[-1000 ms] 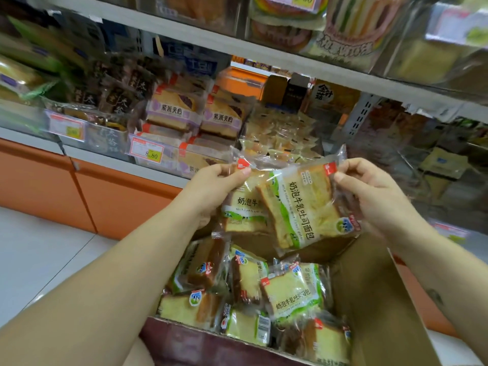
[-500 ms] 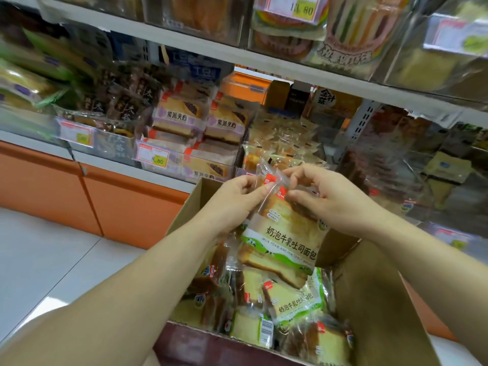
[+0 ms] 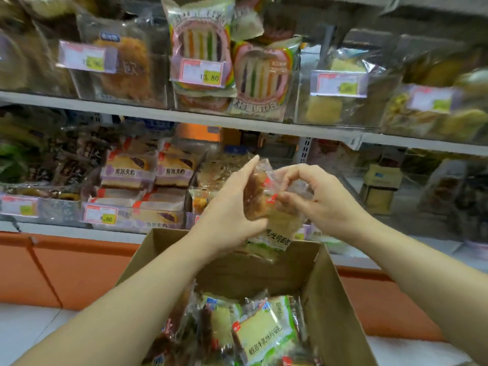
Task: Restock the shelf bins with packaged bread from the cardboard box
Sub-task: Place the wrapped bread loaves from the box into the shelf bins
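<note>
Above the open brown cardboard box (image 3: 264, 270), level with the clear plastic shelf bins (image 3: 137, 223): clear-wrapped, green-labelled packets of sliced bread (image 3: 277, 231), clamped between fingers and thumb of the left hand (image 3: 232, 215). Pinched at the crimped top by fingers of the right hand (image 3: 324, 204), probably squaring the stack for a bin.
</note>
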{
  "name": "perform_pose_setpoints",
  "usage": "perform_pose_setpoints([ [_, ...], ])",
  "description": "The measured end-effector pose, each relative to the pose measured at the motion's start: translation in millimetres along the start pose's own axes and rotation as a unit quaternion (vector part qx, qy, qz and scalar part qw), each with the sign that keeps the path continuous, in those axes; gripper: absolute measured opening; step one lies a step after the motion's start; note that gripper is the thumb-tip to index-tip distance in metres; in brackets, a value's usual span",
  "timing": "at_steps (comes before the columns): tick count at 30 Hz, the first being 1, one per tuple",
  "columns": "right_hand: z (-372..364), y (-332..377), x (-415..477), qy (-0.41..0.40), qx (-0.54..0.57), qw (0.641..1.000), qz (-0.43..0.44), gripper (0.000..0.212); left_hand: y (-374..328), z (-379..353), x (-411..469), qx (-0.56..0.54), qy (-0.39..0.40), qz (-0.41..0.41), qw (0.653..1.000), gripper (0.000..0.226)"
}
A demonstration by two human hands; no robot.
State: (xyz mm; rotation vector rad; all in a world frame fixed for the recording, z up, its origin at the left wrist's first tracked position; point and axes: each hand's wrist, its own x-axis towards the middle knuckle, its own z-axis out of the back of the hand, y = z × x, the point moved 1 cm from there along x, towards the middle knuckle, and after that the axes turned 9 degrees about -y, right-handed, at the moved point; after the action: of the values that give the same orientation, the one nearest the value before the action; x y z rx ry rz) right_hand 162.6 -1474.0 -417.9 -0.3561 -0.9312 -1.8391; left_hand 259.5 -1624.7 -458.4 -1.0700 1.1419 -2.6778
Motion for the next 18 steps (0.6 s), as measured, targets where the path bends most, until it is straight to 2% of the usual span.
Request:
perform_pose_setpoints([
  [2,16.6,-12.0,0.0,-0.015,-0.014,1.0,-0.008,0.033,-7.6,-5.4,13.5,0.071,-0.009,-0.066,0.995,0.103],
  [6,34.9,-53.2,-2.3,0.009,-0.096,0.994,-0.05,0.092,-11.3,-19.9,44.9,0.23,-0.017,-0.21,0.95,0.1],
  [8,37.8,-75.6,0.5,0.026,-0.119,0.991,-0.061,0.105,-8.0,-30.3,62.4,0.269,-0.014,-0.26,0.927,0.097],
  [12,32.4,-114.4,15.3,0.005,-0.112,0.993,-0.045,0.105,-8.6,-54.4,93.0,0.287,0.002,-0.322,0.902,0.078],
  [18,28.3,-148.1,35.6,-0.094,-0.036,0.995,0.005,0.066,5.8,-80.5,131.8,0.317,-0.012,-0.402,0.859,0.09],
])
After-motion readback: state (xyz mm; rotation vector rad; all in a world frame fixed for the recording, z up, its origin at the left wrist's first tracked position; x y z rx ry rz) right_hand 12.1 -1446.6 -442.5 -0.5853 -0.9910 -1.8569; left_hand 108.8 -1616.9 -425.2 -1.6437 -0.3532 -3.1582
